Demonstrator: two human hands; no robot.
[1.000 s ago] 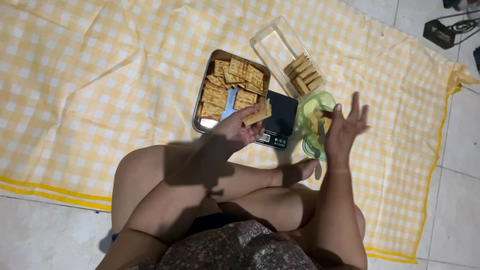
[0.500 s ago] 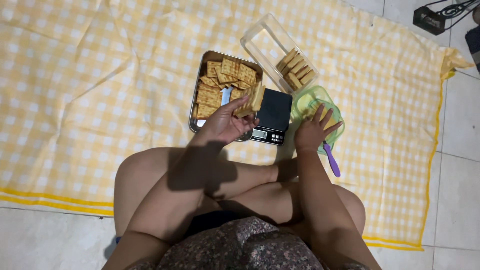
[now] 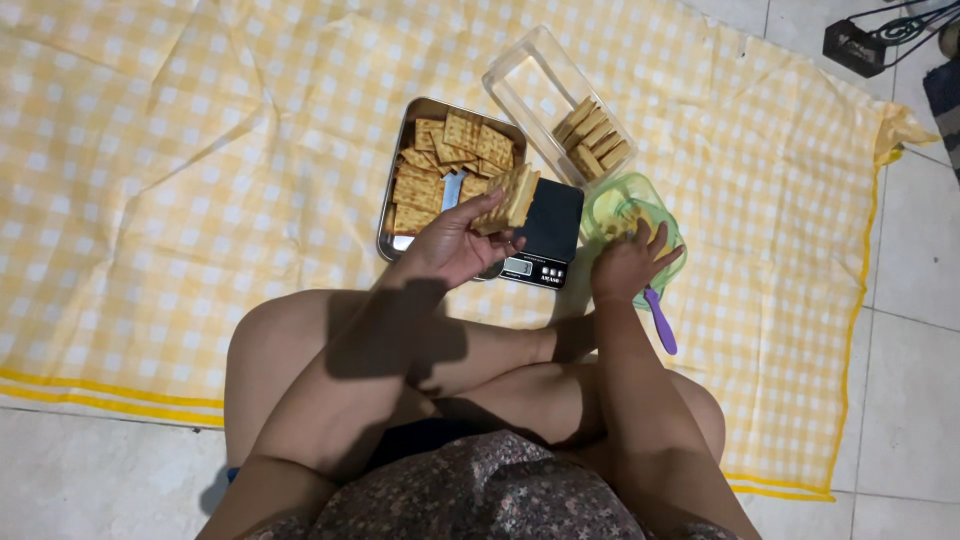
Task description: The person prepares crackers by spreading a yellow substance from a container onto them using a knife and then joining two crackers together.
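A small stack of crackers [image 3: 508, 198] is pinched in the left hand [image 3: 455, 245] above the black scale [image 3: 545, 232]; it sat lower a moment ago. The right hand [image 3: 622, 265], raised open earlier, is now lowered onto the green container [image 3: 665, 225], fingers loosely spread; filling appears under way.

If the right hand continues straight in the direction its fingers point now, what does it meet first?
Probably the green container: the right hand already hovers at its near rim, fingers pointing into it. Height above is unclear.

Tray [image 3: 400, 180], scale [image 3: 552, 225], tub [image 3: 660, 215] crowd ahead; cloth [image 3: 180, 200] left open.
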